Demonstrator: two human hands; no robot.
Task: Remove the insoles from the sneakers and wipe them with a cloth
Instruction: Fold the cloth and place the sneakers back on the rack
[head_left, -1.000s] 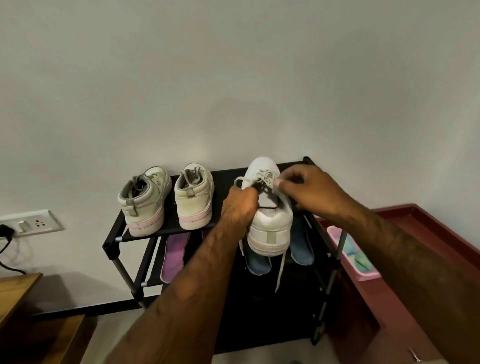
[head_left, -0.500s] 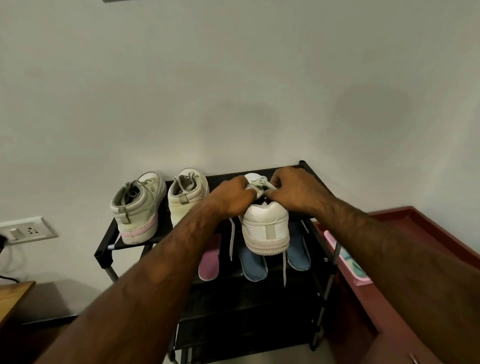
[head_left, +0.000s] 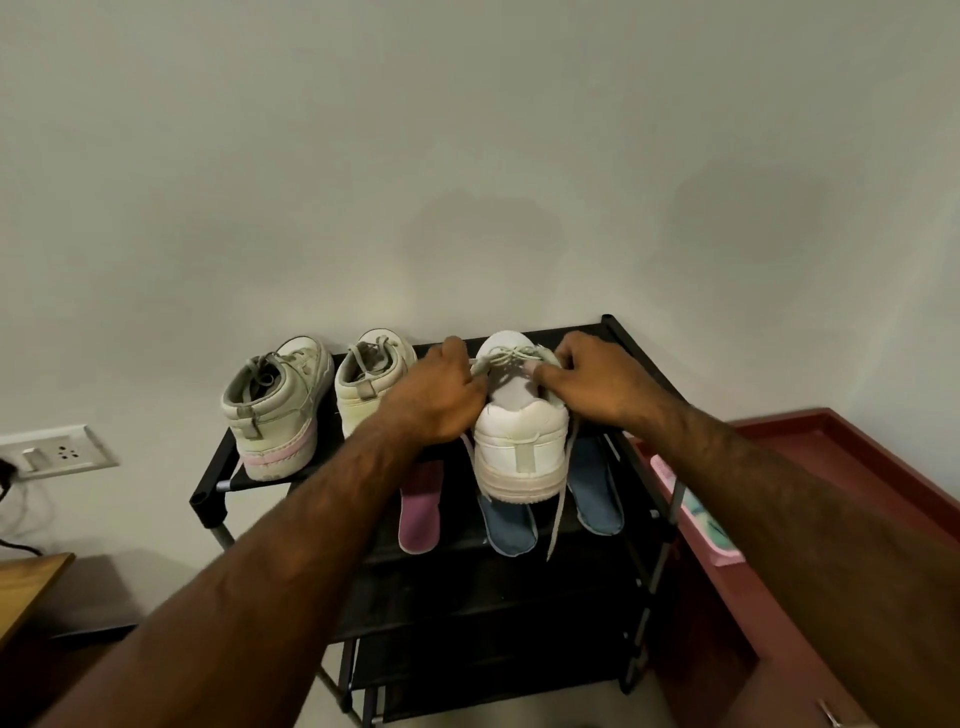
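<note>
A person's left hand (head_left: 441, 395) and right hand (head_left: 597, 384) each pinch the pale laces (head_left: 511, 356) of a white low-top sneaker (head_left: 519, 447) standing heel-out on the top shelf of a black metal shoe rack (head_left: 623, 338) against a plain pale wall (head_left: 467, 156). Two cream sneakers with pink-striped soles (head_left: 275, 415) sit to its left. On the shelf below lie a pink foam insole (head_left: 418, 514) and two blue insoles (head_left: 511, 525). A pink tray (head_left: 701, 519), perhaps holding a cloth, rests on the maroon counter (head_left: 857, 467) to the right.
</note>
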